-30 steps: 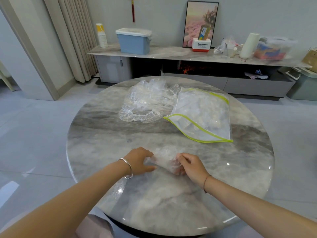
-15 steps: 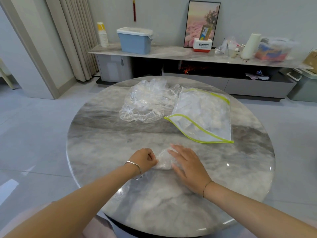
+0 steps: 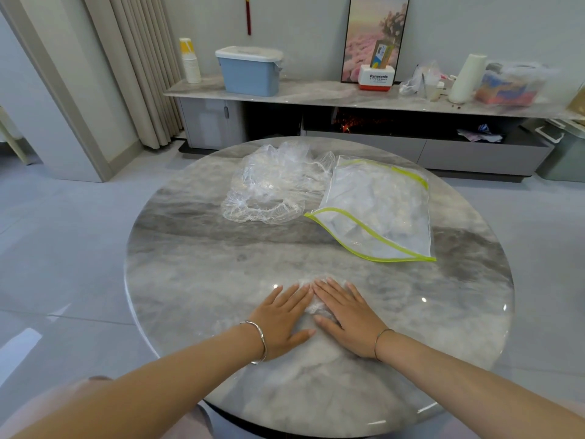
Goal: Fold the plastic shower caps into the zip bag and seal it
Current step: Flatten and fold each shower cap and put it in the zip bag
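Note:
A folded clear shower cap lies on the round marble table, mostly hidden beneath my hands. My left hand and my right hand press flat on it side by side, fingers straight. Further back, a pile of loose clear shower caps lies left of a clear zip bag with a yellow-green zip edge. The bag's mouth faces me and gapes; folded plastic shows inside it.
Behind the table runs a low cabinet with a blue lidded box, a framed picture, a white roll and bagged items. Curtains hang at the left. Grey tile floor surrounds the table.
Both hands went from pinching and folding the cap to lying flat on it. The left hand uncurled from a fist and now presses beside the right.

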Demonstrator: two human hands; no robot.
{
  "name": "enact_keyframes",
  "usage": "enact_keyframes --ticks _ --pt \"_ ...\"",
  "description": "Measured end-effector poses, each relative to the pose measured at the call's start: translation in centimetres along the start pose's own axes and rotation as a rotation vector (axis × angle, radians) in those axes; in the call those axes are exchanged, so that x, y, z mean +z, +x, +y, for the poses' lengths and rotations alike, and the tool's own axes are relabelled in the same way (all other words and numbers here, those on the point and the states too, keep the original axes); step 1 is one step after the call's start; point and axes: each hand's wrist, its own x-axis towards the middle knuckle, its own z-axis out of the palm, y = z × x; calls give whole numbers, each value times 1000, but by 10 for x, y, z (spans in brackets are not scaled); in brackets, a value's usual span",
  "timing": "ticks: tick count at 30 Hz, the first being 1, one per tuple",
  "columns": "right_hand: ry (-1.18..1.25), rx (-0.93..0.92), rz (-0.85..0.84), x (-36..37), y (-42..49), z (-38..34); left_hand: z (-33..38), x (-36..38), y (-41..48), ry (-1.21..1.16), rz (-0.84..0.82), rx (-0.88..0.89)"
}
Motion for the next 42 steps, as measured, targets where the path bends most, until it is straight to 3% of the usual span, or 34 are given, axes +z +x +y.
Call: enact_keyframes --ticks 4,7,12,14,17,22,28,30,35,39,42 --pt "8 -20 167 -7 -4 1 1 2 1 -23 -33 -14" --pt "-64 -168 351 -8 -7 4 -3 1 3 -10 -39 -12" --pt "-45 -180 336 -3 -8 7 -7 -6 8 61 -2 -8" --pt "-24 -136 337 -2 -7 7 -13 -10 10 96 81 16" --pt "43 -45 389 1 -4 6 -17 -16 18 135 334 100" --pt "140 20 420 -2 1 7 -21 -28 17 -114 365 -10" --pt "678 272 376 -7 4 8 -25 -29 12 -605 269 -254" --pt "776 319 353 -6 4 6 -25 -28 13 -663 227 -298" --pt "751 370 350 -8 9 9 -22 -27 14 -502 266 -336" --pt "700 409 339 -8 14 10 -14 -26 9 -182 425 -30" --pt "668 427 330 -7 15 10 -8 -18 7 53 287 157"
